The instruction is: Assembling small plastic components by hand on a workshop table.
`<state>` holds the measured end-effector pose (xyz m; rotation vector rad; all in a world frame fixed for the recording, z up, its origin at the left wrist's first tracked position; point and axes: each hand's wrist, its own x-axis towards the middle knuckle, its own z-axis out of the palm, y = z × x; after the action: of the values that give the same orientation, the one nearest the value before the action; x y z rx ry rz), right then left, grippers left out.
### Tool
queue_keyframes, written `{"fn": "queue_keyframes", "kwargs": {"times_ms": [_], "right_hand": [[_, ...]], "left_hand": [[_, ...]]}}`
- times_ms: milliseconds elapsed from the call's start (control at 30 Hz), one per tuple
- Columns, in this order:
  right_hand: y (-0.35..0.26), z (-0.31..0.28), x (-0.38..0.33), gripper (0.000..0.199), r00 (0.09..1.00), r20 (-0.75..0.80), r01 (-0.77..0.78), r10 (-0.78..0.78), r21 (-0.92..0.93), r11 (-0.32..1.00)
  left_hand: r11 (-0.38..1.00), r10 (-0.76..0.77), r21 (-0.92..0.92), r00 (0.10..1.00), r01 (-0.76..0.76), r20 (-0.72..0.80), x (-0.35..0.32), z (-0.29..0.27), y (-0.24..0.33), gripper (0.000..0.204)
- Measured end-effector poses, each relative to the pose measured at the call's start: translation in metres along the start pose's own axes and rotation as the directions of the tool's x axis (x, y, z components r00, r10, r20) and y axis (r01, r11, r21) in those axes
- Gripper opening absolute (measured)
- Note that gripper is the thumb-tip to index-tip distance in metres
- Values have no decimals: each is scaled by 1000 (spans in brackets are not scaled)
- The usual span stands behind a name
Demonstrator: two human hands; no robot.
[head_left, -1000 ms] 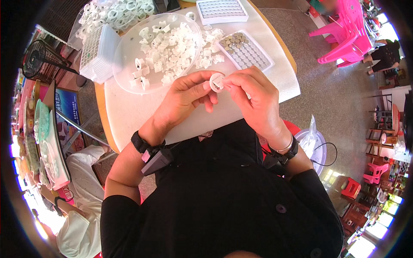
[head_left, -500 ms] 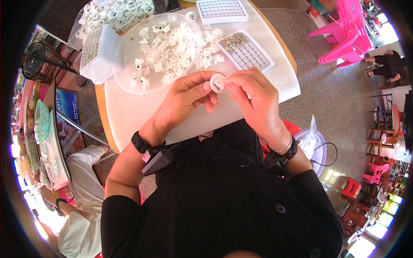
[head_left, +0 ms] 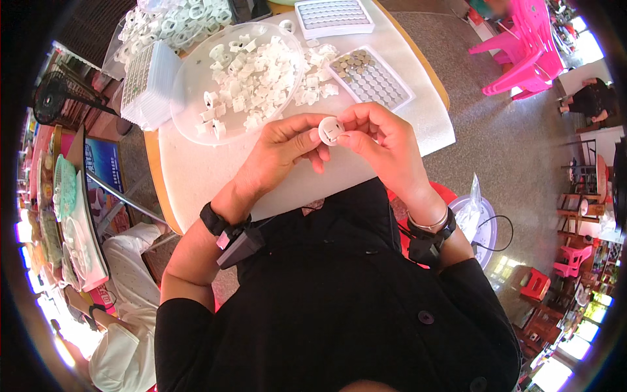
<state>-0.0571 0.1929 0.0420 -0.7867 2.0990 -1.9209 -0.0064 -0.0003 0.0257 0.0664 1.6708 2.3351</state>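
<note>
Both hands (head_left: 339, 140) pinching white disc (head_left: 330, 130)

Left hand (head_left: 281, 147) & right hand (head_left: 382, 140) meet, fingertips pinched.

Fingertips (head_left: 312, 136) are covering the edges of the small white round part (head_left: 330, 130); its far face is staying hidden, its slots too small to read.
</note>
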Motion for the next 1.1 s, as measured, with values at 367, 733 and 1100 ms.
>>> {"fn": "queue_keyframes", "kwargs": {"times_ms": [367,733,1100], "right_hand": [[8,0,0,16,987,7,-157,158,195,968],[14,13,-3,21,997,-76,-36,29,-99,994],[14,21,-2,13,978,-38,-204,203,-6,979]], "left_hand": [[998,9,61,992,-2,-124,1,6,0,30],[970,95,240,975,-45,-201,5,9,-6,21],[961,76,278,973,-13,-218,5,7,-6,20]]}}
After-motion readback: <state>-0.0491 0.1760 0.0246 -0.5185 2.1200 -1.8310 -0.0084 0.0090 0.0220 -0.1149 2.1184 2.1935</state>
